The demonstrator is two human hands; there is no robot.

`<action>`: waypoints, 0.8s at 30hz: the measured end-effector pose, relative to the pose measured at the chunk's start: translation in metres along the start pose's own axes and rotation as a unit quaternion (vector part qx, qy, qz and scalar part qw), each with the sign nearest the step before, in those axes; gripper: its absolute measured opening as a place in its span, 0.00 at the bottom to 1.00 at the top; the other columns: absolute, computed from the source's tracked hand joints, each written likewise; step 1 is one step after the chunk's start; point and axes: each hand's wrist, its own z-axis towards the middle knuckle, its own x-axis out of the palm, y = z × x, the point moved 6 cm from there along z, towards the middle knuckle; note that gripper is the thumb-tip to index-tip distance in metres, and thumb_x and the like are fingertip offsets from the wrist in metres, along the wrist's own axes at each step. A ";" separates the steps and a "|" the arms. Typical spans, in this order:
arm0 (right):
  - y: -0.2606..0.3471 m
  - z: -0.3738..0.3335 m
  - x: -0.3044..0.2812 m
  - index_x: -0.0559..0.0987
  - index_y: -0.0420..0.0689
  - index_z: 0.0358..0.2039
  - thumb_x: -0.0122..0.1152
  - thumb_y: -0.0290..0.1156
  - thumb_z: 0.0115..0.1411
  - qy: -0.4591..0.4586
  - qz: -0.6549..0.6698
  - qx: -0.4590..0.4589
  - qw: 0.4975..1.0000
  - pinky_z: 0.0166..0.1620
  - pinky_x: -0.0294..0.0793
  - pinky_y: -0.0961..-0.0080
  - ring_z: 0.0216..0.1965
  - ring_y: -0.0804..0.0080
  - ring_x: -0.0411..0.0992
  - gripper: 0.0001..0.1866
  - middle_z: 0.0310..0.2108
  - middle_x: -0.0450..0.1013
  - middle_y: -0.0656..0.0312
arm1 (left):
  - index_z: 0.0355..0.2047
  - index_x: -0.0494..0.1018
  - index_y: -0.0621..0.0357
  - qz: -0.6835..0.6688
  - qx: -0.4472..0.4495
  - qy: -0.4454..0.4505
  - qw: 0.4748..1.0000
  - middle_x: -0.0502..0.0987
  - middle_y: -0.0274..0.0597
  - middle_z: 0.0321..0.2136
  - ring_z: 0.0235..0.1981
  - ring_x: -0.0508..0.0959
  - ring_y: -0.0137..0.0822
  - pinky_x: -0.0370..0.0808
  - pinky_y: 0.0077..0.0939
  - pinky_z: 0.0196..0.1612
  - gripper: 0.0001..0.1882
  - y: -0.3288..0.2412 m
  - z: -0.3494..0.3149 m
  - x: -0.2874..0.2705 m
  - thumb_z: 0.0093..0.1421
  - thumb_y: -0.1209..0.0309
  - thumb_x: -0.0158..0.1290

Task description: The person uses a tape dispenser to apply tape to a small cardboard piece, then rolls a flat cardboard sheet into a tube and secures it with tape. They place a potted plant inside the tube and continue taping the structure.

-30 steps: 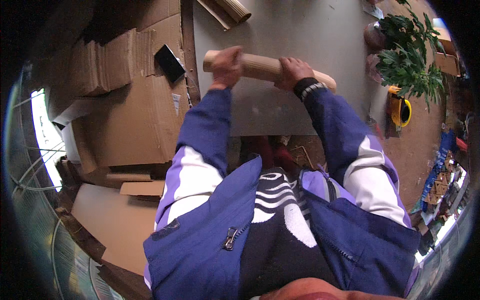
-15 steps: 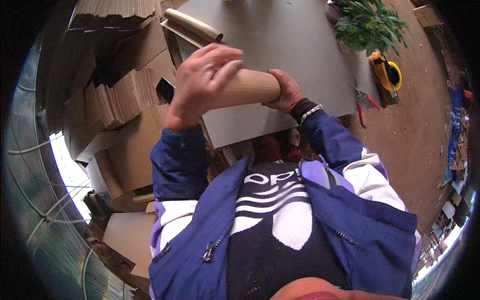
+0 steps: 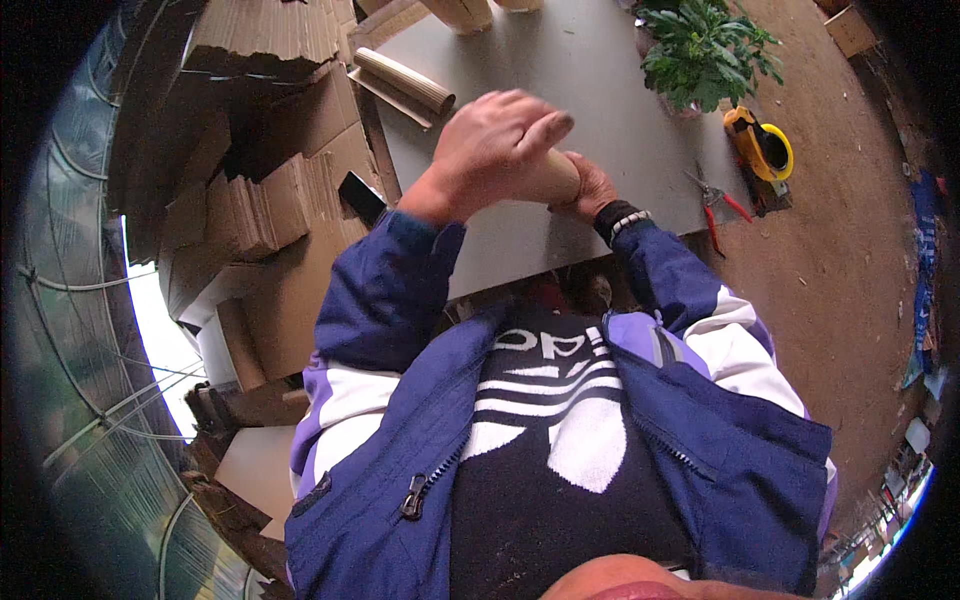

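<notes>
A rolled brown paper sleeve (image 3: 548,182) is held above the grey table in front of me. My right hand (image 3: 592,188) is closed round its right end, with the thumb at the front. Over the sleeve's left part lies my left hand (image 3: 500,140), its fingers bent and close together, the thumb pointing right. Whatever that hand grips, if anything, is hidden. Much of the sleeve is covered by my left hand and wrist.
On the grey table (image 3: 530,245) lie a ribbed brown roll (image 3: 405,80), a leafy green plant (image 3: 705,55) and red-handled pruners (image 3: 715,205). A yellow tape dispenser (image 3: 765,145) sits at the right edge. Brown paper sleeves (image 3: 460,12) stand far back. Cardboard stacks (image 3: 255,215) and a phone (image 3: 361,198) are left.
My left hand has moved right along the sleeve, and its fingers are more bent. My right hand keeps its hold on the end. The view has shifted, bringing standing sleeves into sight.
</notes>
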 end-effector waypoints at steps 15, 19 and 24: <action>0.054 0.022 0.000 0.70 0.43 0.54 0.75 0.32 0.42 0.014 0.192 0.097 0.976 0.54 0.73 0.67 0.50 0.64 0.73 0.37 0.51 0.73 0.57 | 0.59 0.65 0.53 -0.085 -0.296 -0.368 0.877 0.67 0.49 0.57 0.59 0.67 0.45 0.64 0.41 0.62 0.35 0.062 -0.133 -0.020 0.57 0.50 0.63; 0.063 0.016 0.020 0.70 0.40 0.56 0.75 0.34 0.42 0.149 0.154 0.129 0.968 0.57 0.69 0.66 0.55 0.64 0.70 0.39 0.52 0.73 0.55 | 0.63 0.59 0.58 -0.411 -0.392 -0.310 0.762 0.66 0.48 0.59 0.60 0.66 0.43 0.64 0.41 0.63 0.43 0.065 -0.179 0.076 0.54 0.52 0.66; 0.049 -0.026 0.090 0.65 0.37 0.62 0.77 0.39 0.44 0.342 0.351 0.248 0.836 0.58 0.68 0.66 0.55 0.63 0.70 0.46 0.54 0.72 0.53 | 0.65 0.57 0.53 -0.717 -0.476 -0.228 0.455 0.69 0.41 0.58 0.56 0.70 0.39 0.71 0.37 0.58 0.40 0.068 -0.196 0.175 0.56 0.69 0.65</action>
